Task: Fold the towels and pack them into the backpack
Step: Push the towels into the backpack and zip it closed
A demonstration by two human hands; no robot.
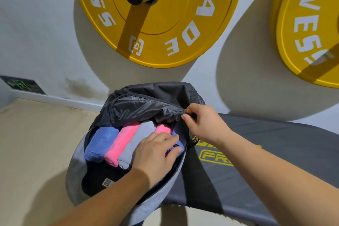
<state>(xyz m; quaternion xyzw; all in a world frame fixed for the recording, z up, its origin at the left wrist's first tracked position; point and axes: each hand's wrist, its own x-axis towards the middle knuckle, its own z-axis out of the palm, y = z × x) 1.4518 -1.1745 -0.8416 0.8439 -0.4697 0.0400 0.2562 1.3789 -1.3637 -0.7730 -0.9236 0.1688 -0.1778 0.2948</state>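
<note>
A grey backpack with a black lining lies open at the left end of a bench. Folded towels stand side by side inside it: a blue towel, a pink towel, a grey towel, another pink towel and a blue-purple towel at the right edge. My left hand lies on the towels, its fingers reaching onto the blue-purple one. My right hand pinches the edge of the black flap and holds it up.
The backpack rests on a dark grey gym bench with yellow lettering. Two yellow weight plates hang on the white wall behind. A beige floor lies to the left.
</note>
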